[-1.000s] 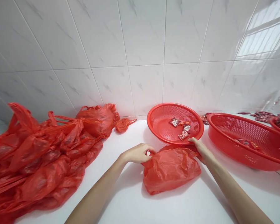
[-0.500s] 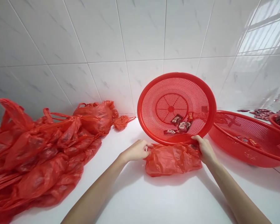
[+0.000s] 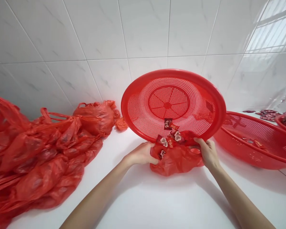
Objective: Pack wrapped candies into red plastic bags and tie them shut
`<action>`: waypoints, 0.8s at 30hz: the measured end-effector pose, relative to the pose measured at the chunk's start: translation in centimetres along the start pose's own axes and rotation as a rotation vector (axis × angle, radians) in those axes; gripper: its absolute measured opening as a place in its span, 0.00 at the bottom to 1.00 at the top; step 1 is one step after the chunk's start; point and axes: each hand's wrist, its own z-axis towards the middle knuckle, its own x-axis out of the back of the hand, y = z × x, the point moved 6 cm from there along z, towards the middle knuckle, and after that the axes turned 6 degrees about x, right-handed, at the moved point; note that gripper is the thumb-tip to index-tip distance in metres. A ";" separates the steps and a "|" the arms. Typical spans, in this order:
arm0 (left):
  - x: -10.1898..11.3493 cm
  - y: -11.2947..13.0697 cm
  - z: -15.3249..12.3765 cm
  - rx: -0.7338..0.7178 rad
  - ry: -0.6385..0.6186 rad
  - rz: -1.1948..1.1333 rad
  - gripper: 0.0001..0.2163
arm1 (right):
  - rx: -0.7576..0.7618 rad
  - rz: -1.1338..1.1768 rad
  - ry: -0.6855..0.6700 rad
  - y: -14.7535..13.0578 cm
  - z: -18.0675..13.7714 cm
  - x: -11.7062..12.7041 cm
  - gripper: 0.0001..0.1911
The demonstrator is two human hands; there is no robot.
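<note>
A round red mesh basket (image 3: 143,95) is tipped steeply toward me, its lower rim over the mouth of a red plastic bag (image 3: 178,162) on the white counter. Several small red wrapped candies (image 3: 170,136) slide down the basket into the bag. My left hand (image 3: 140,154) pinches the bag's left edge, holding it open. My right hand (image 3: 206,152) grips the basket's lower rim together with the bag's right edge.
A big heap of filled red plastic bags (image 3: 38,152) covers the counter's left side up to the tiled wall. A second large red mesh basket (image 3: 252,140) sits at the right, with more baskets and loose candies (image 3: 267,115) behind it.
The basket has been tilted from lying flat to nearly upright. The candies have slid to its lower rim and are dropping into the bag, which has been pulled open beneath it.
</note>
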 end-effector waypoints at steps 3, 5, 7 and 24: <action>0.0 0.0 0.1 -0.018 0.001 0.000 0.24 | 0.014 -0.027 0.014 -0.3 -0.3 0.0 0.14; 0.0 0.1 0.1 -0.039 0.000 -0.030 0.26 | 0.037 -0.042 0.013 -0.5 -0.5 0.0 0.14; 0.1 0.2 0.0 -0.024 0.015 -0.024 0.27 | 0.082 -0.045 0.011 -0.8 -0.6 -0.1 0.14; 1.1 0.5 -0.8 0.061 0.038 0.046 0.24 | 0.115 0.170 0.060 -0.2 -0.5 -0.1 0.16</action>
